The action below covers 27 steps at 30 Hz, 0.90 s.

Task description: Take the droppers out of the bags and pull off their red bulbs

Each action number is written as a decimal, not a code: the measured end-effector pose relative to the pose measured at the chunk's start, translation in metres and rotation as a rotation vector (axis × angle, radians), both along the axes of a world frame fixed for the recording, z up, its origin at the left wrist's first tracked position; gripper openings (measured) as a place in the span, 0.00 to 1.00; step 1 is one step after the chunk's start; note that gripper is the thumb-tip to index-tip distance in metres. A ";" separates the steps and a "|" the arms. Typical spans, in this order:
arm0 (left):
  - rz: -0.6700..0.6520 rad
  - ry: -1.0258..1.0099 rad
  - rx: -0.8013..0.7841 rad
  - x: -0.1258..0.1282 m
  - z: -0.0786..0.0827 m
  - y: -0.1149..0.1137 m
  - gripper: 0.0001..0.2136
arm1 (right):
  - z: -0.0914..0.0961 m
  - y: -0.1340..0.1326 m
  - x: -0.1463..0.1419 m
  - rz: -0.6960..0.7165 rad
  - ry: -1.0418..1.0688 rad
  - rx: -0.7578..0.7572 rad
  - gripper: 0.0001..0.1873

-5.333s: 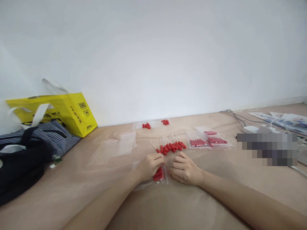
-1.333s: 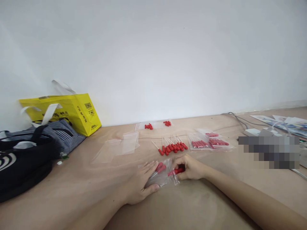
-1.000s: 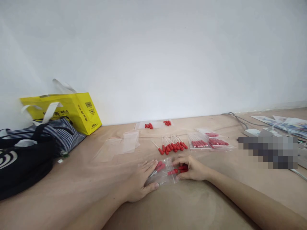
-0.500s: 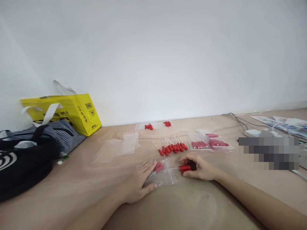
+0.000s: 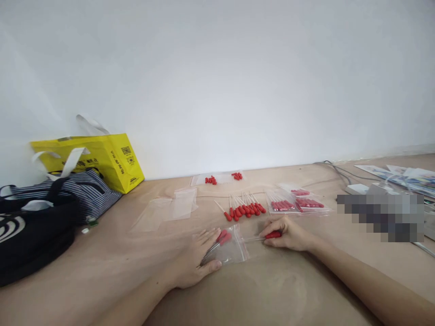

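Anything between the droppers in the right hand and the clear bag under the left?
Nothing visible. The held droppers in the right hand point at the zip edge of the clear bag; whether their tips touch is unclear. The left hand lies across the opposite end. Loose droppers lie farther back.

Open lane: counter (image 5: 265,292), near centre. Obstacles: left hand (image 5: 193,261) and right hand (image 5: 289,234), beyond it; red-bulbed droppers (image 5: 245,210), farther; black bag (image 5: 44,240) and yellow bag (image 5: 117,174), left; wall (image 5: 217,90), far side.

Left fingers (image 5: 208,236) lie outstretched; right fingers (image 5: 276,225) seem pinched.
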<state>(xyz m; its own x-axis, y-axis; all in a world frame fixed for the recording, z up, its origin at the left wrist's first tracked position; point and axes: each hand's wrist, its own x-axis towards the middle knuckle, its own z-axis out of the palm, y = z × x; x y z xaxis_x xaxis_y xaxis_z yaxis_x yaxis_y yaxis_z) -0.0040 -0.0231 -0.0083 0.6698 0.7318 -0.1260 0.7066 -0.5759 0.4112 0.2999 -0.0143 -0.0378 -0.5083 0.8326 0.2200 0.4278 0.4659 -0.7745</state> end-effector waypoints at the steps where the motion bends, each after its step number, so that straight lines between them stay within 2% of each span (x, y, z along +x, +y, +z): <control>1: 0.014 -0.028 -0.025 -0.001 0.000 0.001 0.31 | 0.001 0.003 0.007 -0.013 0.022 -0.041 0.10; 4: 0.077 -0.146 -0.131 -0.006 -0.002 0.007 0.28 | 0.003 0.012 0.030 -0.108 0.103 -0.160 0.11; 8: 0.224 -0.234 -0.193 -0.004 -0.007 0.025 0.28 | 0.004 0.026 0.048 -0.341 0.198 -0.257 0.15; 12: 0.220 -0.185 -0.115 0.015 -0.010 0.053 0.32 | 0.007 0.045 0.035 -0.669 0.197 -0.191 0.15; 15: 0.204 -0.135 -0.063 0.032 -0.013 0.073 0.33 | 0.007 0.061 0.018 -0.816 0.108 -0.148 0.15; 20: 0.137 -0.113 0.059 0.047 -0.020 0.091 0.31 | 0.005 0.081 -0.001 -0.927 -0.112 -0.050 0.11; 27: 0.128 -0.143 0.101 0.045 -0.023 0.092 0.29 | 0.001 0.084 -0.013 -0.886 -0.331 0.033 0.10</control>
<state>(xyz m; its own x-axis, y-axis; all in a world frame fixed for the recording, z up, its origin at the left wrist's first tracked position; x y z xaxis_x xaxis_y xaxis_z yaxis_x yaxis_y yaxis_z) 0.0415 0.0689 -0.0308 0.5767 0.8159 0.0415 0.7151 -0.5287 0.4572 0.2865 0.0702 -0.0369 0.2651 0.9415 0.2080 0.8320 -0.1143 -0.5429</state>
